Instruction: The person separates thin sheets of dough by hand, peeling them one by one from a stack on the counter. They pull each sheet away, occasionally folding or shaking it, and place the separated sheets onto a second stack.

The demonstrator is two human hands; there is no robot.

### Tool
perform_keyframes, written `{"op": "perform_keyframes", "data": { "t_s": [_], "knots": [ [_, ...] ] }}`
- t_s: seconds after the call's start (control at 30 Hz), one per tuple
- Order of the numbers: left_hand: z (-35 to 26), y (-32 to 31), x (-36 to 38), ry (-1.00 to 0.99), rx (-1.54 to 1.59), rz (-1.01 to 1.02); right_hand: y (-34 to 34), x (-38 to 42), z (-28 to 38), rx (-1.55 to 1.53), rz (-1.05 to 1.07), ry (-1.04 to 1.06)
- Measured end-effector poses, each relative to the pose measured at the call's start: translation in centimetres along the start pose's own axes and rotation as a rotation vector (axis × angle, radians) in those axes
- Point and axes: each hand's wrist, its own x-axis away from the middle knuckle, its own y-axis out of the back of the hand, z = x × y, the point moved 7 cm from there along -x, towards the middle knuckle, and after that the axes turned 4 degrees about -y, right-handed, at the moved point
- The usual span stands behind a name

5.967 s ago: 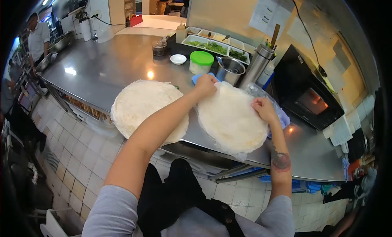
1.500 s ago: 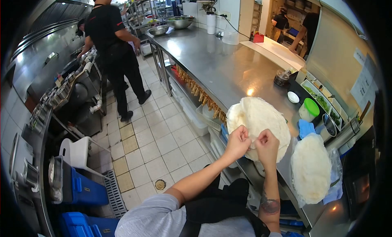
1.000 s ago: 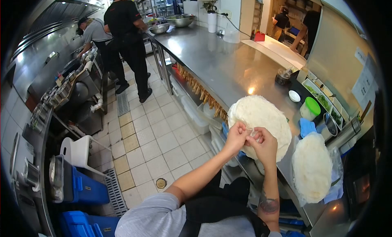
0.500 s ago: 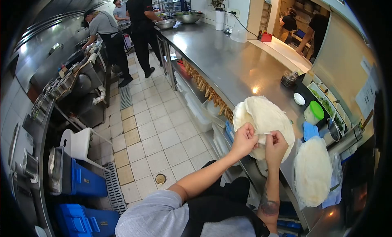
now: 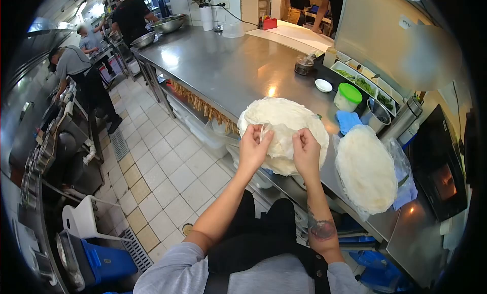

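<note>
A steel worktop [image 5: 218, 68] carries a round stack of pale sheets [image 5: 286, 111], with a second pile [image 5: 366, 170] to the stack's right and a green-lidded tub [image 5: 348, 96] behind it, towards the right. Above the stack, the left hand [image 5: 255, 147] and right hand [image 5: 307, 151] have just drawn apart, the fingers of each pinching a thin sheet [image 5: 280, 133], which seems to mean it is coming loose from the stack
</note>
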Motion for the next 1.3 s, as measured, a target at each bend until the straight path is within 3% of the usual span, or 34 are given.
{"op": "perform_keyframes", "data": {
  "t_s": [0.1,0.2,0.3,0.4,0.5,0.6,0.7,0.9,1.0,1.1,1.2,1.3],
  "knots": [
    [-1.3,-1.0,0.3,-0.025,0.051,0.063,-0.6,0.3,0.5,-0.074,-0.016,-0.006],
    [-1.8,-1.5,1.2,-0.145,-0.006,0.118,-0.7,1.1,4.2,0.2,0.056,0.06],
    [-1.8,-1.6,2.5,-0.114,-0.125,0.153,-0.8,0.8,2.8,0.135,0.091,0.178],
    [-1.6,0.0,2.7,-0.159,-0.208,0.039,-0.2,1.2,2.7,0.074,-0.003,0.227],
    [-1.2,1.1,3.2,-0.083,-0.149,0.05,0.9,1.9,4.0,0.091,-0.168,0.283],
    [0.6,2.9,4.0,0.028,-0.029,-0.035,2.0,1.7,3.1,-0.072,-0.28,0.209],
    [1.0,3.1,5.2,0.156,0.053,0.088,1.1,0.8,1.3,-0.096,-0.123,0.17],
    [0.0,3.9,4.7,0.072,-0.24,0.053,-0.6,0.9,1.7,-0.174,0.095,0.162],
    [-2.2,1.9,3.4,-0.024,-0.017,0.045,-1.1,1.4,2.3,-0.057,0.249,0.056],
    [-3.1,0.9,2.8,-0.151,-0.194,0.132,-1.2,1.7,2.9,-0.063,0.317,0.082],
    [-4.5,0.3,2.8,-0.25,-0.308,0.116,-1.3,2.7,5.4,0.061,0.25,0.368],
    [-5.1,1.0,3.2,-0.26,-0.489,0.116,-1.3,2.7,4.9,0.073,0.336,0.222]
  ]
}}
